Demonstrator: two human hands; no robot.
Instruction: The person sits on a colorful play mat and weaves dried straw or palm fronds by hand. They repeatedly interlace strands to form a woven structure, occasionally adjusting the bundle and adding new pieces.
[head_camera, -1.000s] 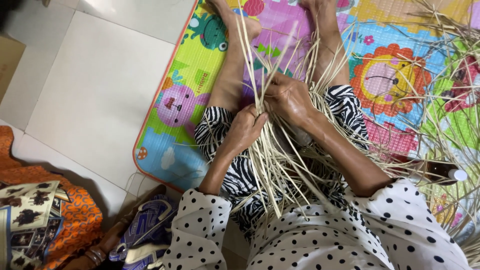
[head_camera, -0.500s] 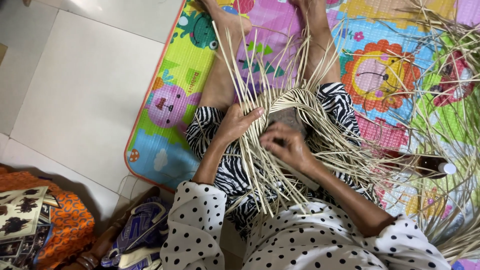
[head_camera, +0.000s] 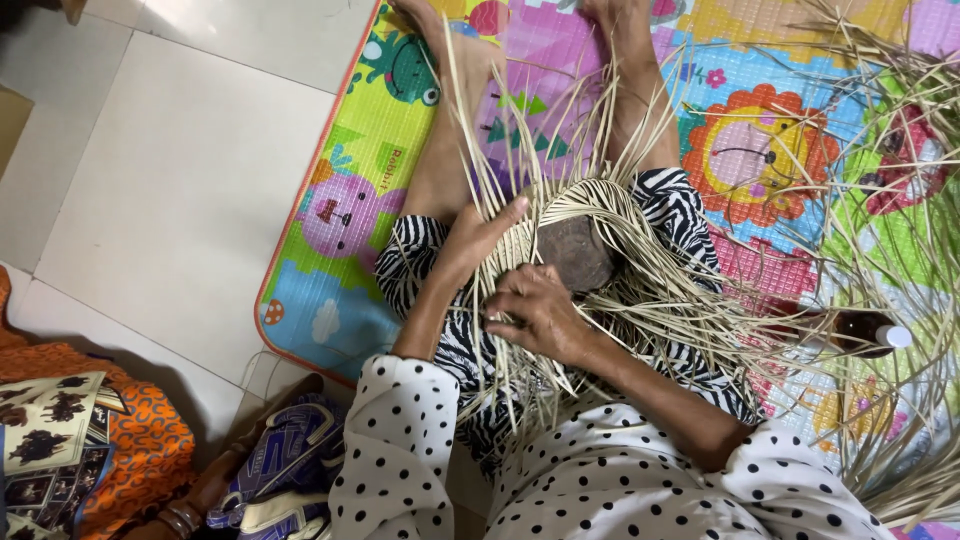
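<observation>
A half-woven piece of pale straw strips (head_camera: 600, 200) lies on my lap, with long loose strands fanning out all around. A round brown stone-like lump (head_camera: 578, 252) sits in its middle. My left hand (head_camera: 482, 232) presses flat against the left edge of the weave, fingers spread on the strips. My right hand (head_camera: 538, 312) is just below the brown lump, fingers curled and pinching straw strands. My legs stretch out ahead on a colourful play mat (head_camera: 350, 230), under a zebra-striped skirt (head_camera: 420, 250).
More loose straw (head_camera: 900, 200) is heaped on the mat at the right. A dark bottle with a white cap (head_camera: 860, 330) lies beside my right thigh. Orange patterned cloth (head_camera: 90, 450) and a purple bag (head_camera: 290, 460) rest on the white tiled floor (head_camera: 170, 180) at the lower left.
The weave has been turned and lowered, so the brown lump now shows in its middle. My right hand has slid down below it and my left hand has flattened on the left edge.
</observation>
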